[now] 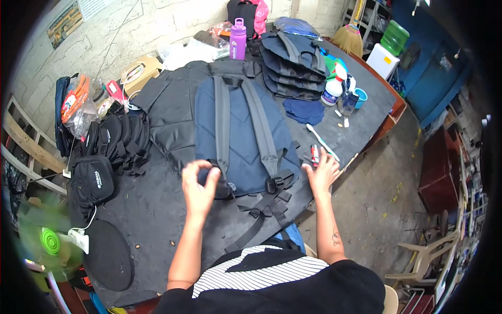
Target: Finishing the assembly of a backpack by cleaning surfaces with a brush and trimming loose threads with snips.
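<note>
A navy backpack lies on the black-topped table with its grey shoulder straps facing up. Black webbing and a buckle trail from its lower right corner. At the lower left corner is my left hand, its thumb and fingers curved but apart, touching or just over the fabric. To the right of the bag my right hand is spread on the table. A red lighter lies between its thumb and fingers, with no closed grip showing. Beyond that hand is a white toothbrush.
Stacked navy bags, a spray bottle and a teal cup stand at the far right. A purple bottle is at the back. Black pouches and a round black pad lie left, near a blurred green fan.
</note>
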Available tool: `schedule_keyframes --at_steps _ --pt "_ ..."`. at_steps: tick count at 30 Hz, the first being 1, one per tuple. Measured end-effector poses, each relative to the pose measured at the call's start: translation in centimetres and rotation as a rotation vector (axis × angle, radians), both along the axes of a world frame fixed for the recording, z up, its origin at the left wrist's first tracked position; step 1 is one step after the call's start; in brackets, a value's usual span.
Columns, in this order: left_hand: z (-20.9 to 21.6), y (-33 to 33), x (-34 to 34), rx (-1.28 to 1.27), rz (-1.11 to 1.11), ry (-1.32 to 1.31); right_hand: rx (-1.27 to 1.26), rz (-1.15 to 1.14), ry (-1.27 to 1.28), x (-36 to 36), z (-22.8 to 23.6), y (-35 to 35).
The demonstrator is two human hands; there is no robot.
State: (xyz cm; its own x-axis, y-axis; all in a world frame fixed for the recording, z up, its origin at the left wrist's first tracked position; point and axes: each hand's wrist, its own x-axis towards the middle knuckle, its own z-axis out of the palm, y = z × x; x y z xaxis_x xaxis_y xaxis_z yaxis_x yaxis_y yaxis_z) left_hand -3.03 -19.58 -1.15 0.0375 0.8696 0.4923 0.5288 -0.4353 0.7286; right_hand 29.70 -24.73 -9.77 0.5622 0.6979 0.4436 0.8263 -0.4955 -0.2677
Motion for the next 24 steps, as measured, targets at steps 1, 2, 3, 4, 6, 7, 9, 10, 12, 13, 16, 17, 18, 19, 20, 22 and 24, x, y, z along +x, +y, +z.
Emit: schedule_keyframes --at_steps 1,2,3,4,6,7,9,10,12,13,16,17,18,19,20,22,24 --pt "-0.7 1.6 -0.2 0.014 0.095 0.074 0.093 0.042 -0.072 -0.4 0.1 0.2" --pt "-2.3 3.0 -1.0 -0.041 0.143 0.112 0.123 0.087 -0.079 -1.1 0.5 0.6" --pt "-4.1 4.3 -1.6 -0.17 0.18 0.072 0.155 0.13 -0.088 -1.6 0.9 1.0" --pt "-5.7 5.3 -2.0 -0.191 0.218 0.176 0.154 0.136 -0.033 -2.3 1.5 1.3" --pt "-5.4 5.8 -1.0 -0.207 0.234 0.28 0.115 0.093 -0.035 -1.9 0.9 1.8" --pt "-5.2 5.6 -0.7 -0.282 0.191 0.18 0.048 0.072 -0.003 -1.8 0.9 2.0" --pt "-5.0 5.1 -0.3 -0.36 0.147 0.077 0.006 0.07 0.012 -1.2 -0.1 2.7" --pt "-5.4 5.1 -0.2 -0.491 -0.043 -0.291 -0.038 0.073 0.03 -1.0 -0.4 2.9" --pt "-4.7 4.2 0.5 -0.476 -0.251 -0.686 -0.02 0.081 -0.016 -1.3 -0.6 3.0" --pt "-3.3 2.9 0.9 -0.287 -0.144 -0.472 -0.002 0.083 -0.058 -1.4 -0.7 3.1" --pt "-2.8 0.5 0.4 0.499 0.03 -0.159 0.127 0.243 0.006 -3.7 0.9 2.8" --pt "-3.2 -0.3 -0.4 0.631 0.008 -0.16 0.126 0.285 0.054 -4.3 1.0 2.7" --pt "-3.3 -0.5 -1.2 0.563 0.035 -0.128 0.178 0.328 0.065 -4.8 1.1 2.7" --pt "-3.3 -0.6 -1.8 0.494 0.061 -0.095 0.176 0.346 0.093 -5.2 1.4 2.6" --pt "-3.0 0.0 -2.3 0.343 0.074 -0.102 0.189 0.368 0.102 -5.5 1.1 2.6" --pt "-6.1 1.5 -5.5 -0.156 0.077 -0.069 0.205 0.393 0.116 -6.2 1.1 2.6" --pt "-6.9 0.3 -7.0 -0.424 0.128 0.018 0.079 0.433 0.269 -6.8 2.0 2.0"
